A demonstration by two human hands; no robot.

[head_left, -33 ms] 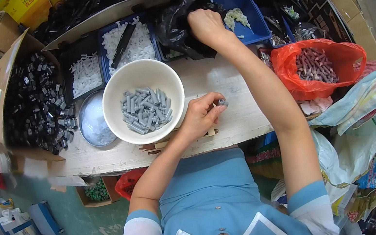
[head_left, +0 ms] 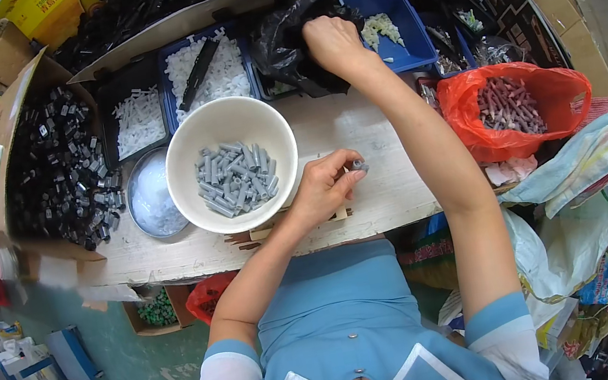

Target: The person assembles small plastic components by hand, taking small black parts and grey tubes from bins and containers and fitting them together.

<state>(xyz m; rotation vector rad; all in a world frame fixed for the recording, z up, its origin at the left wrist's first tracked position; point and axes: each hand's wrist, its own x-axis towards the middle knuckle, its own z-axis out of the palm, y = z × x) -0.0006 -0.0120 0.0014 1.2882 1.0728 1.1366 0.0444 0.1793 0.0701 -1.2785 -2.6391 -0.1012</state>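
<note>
My left hand (head_left: 326, 186) hovers over the bench just right of the cream bowl (head_left: 178, 174). Its thumb and fingertips pinch a small grey tube (head_left: 360, 166), one end of which sticks out. Inside the bowl lies a loose heap of similar grey tubes (head_left: 237, 178). My right hand (head_left: 334, 40) reaches into the open black plastic bag (head_left: 282, 44) at the back of the bench. Its knuckles and back show, but the fingertips are down in the bag, so what they touch is hidden.
Left of the bowl stand a metal dish (head_left: 156, 201) of clear pieces and a carton (head_left: 50, 170) of black parts. Trays of white pieces (head_left: 221, 66) line the back. A blue tray (head_left: 412, 31) and a red bag (head_left: 458, 106) of small parts flank my right arm.
</note>
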